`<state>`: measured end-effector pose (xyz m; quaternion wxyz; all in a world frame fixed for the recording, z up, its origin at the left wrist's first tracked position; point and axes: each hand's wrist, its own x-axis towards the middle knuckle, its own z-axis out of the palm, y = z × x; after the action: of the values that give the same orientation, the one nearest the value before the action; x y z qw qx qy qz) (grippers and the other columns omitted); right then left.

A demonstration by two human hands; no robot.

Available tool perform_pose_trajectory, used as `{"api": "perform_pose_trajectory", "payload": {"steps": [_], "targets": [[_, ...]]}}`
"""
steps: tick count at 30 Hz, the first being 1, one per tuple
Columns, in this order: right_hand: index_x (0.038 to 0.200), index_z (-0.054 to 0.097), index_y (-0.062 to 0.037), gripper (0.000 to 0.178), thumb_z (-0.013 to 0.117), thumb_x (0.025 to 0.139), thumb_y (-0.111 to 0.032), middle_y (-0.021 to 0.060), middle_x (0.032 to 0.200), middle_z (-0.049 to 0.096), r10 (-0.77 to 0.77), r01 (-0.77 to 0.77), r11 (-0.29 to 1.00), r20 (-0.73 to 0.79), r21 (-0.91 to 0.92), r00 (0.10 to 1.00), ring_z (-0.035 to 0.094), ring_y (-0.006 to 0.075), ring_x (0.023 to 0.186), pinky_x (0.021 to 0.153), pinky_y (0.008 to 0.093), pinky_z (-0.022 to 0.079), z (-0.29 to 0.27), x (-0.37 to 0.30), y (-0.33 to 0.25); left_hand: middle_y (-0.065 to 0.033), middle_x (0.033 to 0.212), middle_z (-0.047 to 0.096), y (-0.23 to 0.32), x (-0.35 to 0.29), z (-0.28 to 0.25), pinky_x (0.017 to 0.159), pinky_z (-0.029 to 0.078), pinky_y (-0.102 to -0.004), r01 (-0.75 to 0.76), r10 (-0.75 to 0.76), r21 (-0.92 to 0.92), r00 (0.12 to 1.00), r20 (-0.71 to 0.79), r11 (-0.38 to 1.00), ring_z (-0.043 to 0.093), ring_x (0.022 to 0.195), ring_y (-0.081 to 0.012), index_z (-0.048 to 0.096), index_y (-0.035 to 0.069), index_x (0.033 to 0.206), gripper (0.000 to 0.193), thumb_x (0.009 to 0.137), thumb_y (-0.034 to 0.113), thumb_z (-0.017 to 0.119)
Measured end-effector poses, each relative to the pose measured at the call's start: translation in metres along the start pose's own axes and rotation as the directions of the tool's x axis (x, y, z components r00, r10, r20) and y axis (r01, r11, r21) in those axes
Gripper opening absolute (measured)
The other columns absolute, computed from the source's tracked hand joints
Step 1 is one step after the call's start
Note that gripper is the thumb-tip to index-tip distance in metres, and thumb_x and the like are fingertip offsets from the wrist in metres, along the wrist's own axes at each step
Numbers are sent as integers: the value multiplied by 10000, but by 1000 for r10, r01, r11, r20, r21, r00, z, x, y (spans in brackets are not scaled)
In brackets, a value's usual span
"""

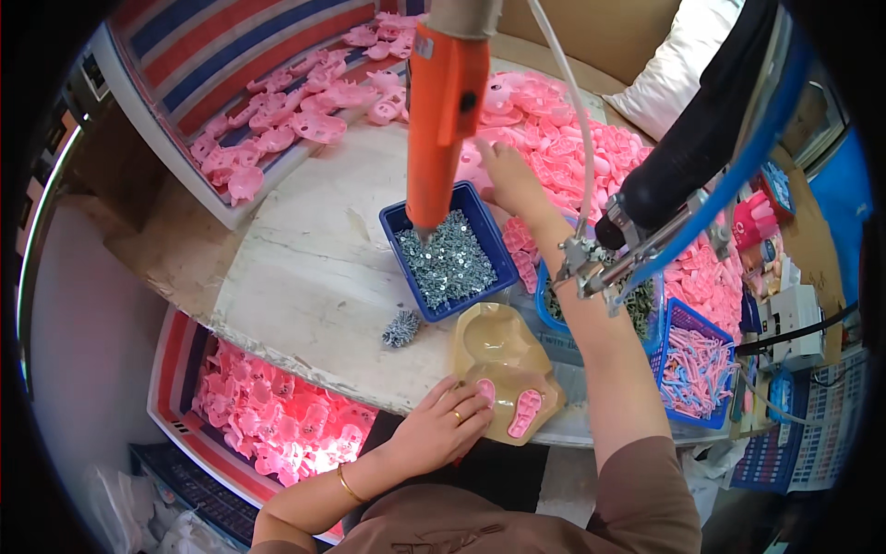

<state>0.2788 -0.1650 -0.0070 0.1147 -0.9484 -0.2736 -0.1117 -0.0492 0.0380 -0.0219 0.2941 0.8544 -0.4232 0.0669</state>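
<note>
Right hand [513, 180] at pink parts [563, 129], grip unclear, pink piece [486, 391] partly under left hand [443, 420], orange driver [434, 138] cut off above, metal bits [452, 263] too small to tell.

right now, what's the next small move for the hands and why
Probably the right hand should bring the pink piece beside it toward the tan fixture: the left hand rests at that fixture, whose round upper hollow looks unfilled.

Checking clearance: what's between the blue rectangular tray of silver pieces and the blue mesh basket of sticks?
Head view: pink plastic pieces, then a blue-rimmed plastic bin beneath the right forearm.
</note>
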Motion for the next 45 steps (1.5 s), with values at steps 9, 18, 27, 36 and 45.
{"api": "perform_pose_trajectory", "payload": {"steps": [9, 18, 27, 36, 45], "targets": [[1378, 483, 1, 792, 817, 693, -215, 120, 1054, 607, 478, -323, 850, -353, 416, 804, 616, 229, 818, 756, 336, 535, -65, -69, 84, -87, 1194, 598, -2, 6, 4, 1121, 339, -479, -55, 55, -4, 998, -16, 998, 522, 1208, -269, 605, 58, 1148, 336, 839, 181, 649], [1315, 481, 34, 570, 745, 846, -154, 94, 1159, 627, 803, -443, 236, 83, 865, 590, 633, 173, 1013, 868, 303, 507, -157, -263, 67, -62, 1191, 612, 5, 2, -5, 1097, 365, -494, -34, 35, 61, 999, -11, 998, 550, 1175, -257, 655, 93, 1116, 266, 860, 161, 681], [1253, 546, -49, 474, 709, 812, 11, 42, 1078, 639, 504, -282, 483, 0, 829, 864, 622, 159, 986, 886, 302, 478, -153, -322, -116, -34, 1194, 645, 16, -8, -7, 1060, 411, -445, -70, 70, 48, 998, 1, 996, 563, 1140, -237, 677, 94, 1125, 357, 769, 87, 702], [1164, 668, -110, 480, 763, 694, -94, 66, 1107, 625, 28, -4, 976, -106, 218, 994, 600, 293, 992, 867, 406, 489, -82, -293, -184, -70, 1206, 632, 19, -10, -2, 1094, 405, -436, -109, 115, 129, 993, -37, 986, 560, 1156, -234, 654, 56, 1164, 418, 747, 84, 630], [1290, 567, -28, 605, 777, 743, -176, 125, 1222, 563, 223, -212, 939, -11, 270, 975, 527, 344, 1120, 966, 422, 441, -101, -306, -157, -1, 1206, 649, 17, -13, -7, 1137, 317, -477, -1, 10, 206, 999, -42, 979, 553, 1197, -223, 667, 140, 1176, 388, 794, 81, 696]]}}
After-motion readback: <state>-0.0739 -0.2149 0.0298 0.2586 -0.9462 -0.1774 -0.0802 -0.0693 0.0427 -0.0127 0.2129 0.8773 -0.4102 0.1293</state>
